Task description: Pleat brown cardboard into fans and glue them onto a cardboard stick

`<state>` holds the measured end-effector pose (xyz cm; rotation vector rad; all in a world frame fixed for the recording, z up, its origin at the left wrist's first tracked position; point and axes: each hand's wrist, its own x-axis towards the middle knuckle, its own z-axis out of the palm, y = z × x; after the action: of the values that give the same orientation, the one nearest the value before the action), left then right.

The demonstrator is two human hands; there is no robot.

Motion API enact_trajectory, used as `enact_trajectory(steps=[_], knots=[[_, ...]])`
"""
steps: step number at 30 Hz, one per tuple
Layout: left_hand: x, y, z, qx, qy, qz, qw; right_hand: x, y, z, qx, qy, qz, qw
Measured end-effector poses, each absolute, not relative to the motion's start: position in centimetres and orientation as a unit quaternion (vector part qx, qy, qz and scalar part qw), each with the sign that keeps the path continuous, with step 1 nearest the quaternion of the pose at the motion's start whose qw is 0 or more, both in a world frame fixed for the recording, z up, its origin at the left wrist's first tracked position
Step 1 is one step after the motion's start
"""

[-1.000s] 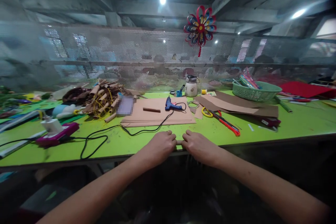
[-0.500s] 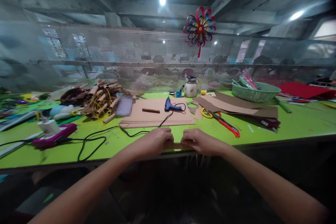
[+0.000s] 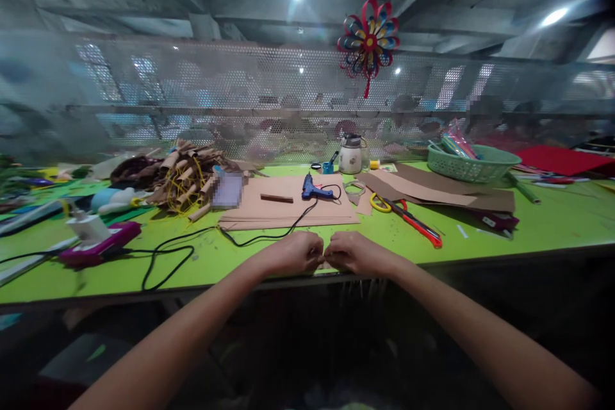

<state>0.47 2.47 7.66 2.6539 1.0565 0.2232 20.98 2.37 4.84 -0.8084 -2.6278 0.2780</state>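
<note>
At the table's front edge, my left hand [image 3: 300, 252] and my right hand [image 3: 354, 253] almost meet, fingers pinched inward. Between them shows a small piece of a brown paper strip [image 3: 325, 264], gripped by both hands and mostly covered by the fingers. Just beyond lie stacked brown cardboard sheets [image 3: 250, 214], with a blue glue gun [image 3: 317, 190] on top. A dark brown rolled strip [image 3: 277, 198] rests on the same sheets, left of the glue gun. Scissors with yellow handles [image 3: 381, 203] and a red-and-black cutter knife [image 3: 417, 227] lie to the right.
On the left are a purple power strip [image 3: 108, 242], a looping black cable [image 3: 154, 264] and a heap of brown paper rolls [image 3: 185, 180]. A bottle [image 3: 350, 155] stands at the back. Further right are brown sheets [image 3: 490, 199] and a green basket [image 3: 475, 166].
My two hands have come closer together, and less of the brown paper strip shows between them. The glue gun and other table items stay where they were; the view has shifted slightly.
</note>
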Motion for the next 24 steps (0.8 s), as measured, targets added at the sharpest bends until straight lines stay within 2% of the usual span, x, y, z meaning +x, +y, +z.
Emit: enact_trajectory(steps=[8, 17, 24], knots=[[0.1, 2.1, 6.4, 0.935, 0.316, 0.128, 0.092, 20.6, 2.1, 4.7, -0.285, -0.944, 0.020, 0.163], [-0.3, 1.8, 5.5, 0.930, 0.347, 0.120, 0.033, 20.3, 2.0, 6.2, -0.320, -0.945, -0.055, 0.029], [-0.2, 1.6, 6.0, 0.929, 0.362, 0.080, -0.023, 20.4, 1.7, 6.6, -0.294, -0.953, -0.072, 0.029]])
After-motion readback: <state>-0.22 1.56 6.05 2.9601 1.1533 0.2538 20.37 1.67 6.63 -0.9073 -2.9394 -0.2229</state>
